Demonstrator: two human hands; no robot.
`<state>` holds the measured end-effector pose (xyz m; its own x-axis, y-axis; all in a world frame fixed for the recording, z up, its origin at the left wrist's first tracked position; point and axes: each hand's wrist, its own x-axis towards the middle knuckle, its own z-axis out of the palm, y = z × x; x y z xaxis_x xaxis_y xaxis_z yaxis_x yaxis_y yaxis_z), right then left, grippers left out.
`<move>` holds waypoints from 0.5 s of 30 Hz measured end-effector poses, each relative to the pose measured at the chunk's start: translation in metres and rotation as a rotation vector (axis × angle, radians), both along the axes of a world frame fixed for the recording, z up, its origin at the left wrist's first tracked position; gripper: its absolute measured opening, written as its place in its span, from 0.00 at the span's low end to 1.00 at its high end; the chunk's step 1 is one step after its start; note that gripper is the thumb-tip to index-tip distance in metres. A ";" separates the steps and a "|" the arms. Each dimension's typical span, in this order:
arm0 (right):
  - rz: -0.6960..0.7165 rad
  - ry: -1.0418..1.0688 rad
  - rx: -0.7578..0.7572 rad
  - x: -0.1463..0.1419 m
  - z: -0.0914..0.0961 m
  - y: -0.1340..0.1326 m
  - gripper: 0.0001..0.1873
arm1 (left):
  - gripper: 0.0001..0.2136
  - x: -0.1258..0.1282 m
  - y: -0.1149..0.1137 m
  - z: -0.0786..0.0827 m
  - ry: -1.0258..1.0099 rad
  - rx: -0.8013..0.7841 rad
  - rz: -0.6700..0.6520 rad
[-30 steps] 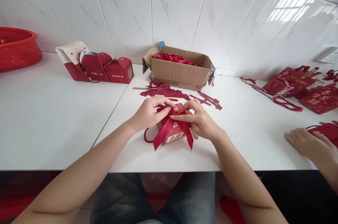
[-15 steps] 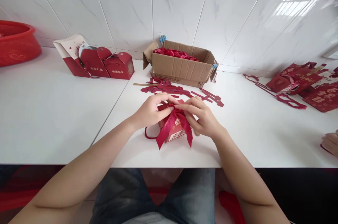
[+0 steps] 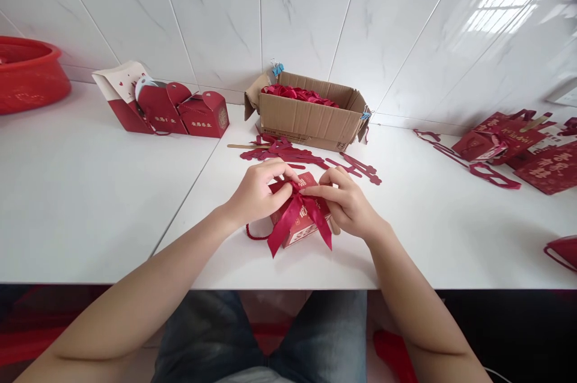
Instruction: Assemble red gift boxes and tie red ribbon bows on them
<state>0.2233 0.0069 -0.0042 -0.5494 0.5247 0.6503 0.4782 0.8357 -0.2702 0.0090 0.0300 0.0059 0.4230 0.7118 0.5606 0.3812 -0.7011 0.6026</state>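
A small red gift box (image 3: 300, 229) with pale lettering sits before me on the table, a dark red ribbon (image 3: 285, 228) tied in a bow on it. Two ribbon tails hang down over its near side. My left hand (image 3: 261, 192) pinches the bow at its left, thumb and forefinger together near the knot. From the right, my right hand (image 3: 346, 202) has its thumb and forefinger closed on the bow by the knot. A twisted red cord (image 3: 256, 235) loops out left of the box. The tip of a wooden stick (image 3: 335, 226) shows under my right hand.
Behind the box lie several flat red strips (image 3: 288, 154). A cardboard carton (image 3: 306, 121) of red ribbons stands by the wall. Red boxes (image 3: 180, 112) and a red basin (image 3: 33, 76) are at left; red gift bags (image 3: 505, 139) and a red item (image 3: 563, 251) at right.
My right fingers have drawn slightly back from the box top, showing more of it. At the right edge, another person's hand is gone and a red item with a cord has appeared.
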 end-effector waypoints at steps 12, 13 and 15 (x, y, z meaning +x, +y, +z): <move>-0.009 0.013 -0.016 0.000 0.003 -0.002 0.18 | 0.06 -0.004 0.004 0.001 0.020 -0.030 -0.087; -0.006 0.036 -0.027 -0.001 0.002 -0.002 0.17 | 0.05 -0.004 0.004 0.002 0.021 -0.048 -0.107; -0.005 0.077 -0.048 -0.003 0.002 -0.003 0.13 | 0.04 -0.004 0.003 0.002 0.012 -0.076 -0.135</move>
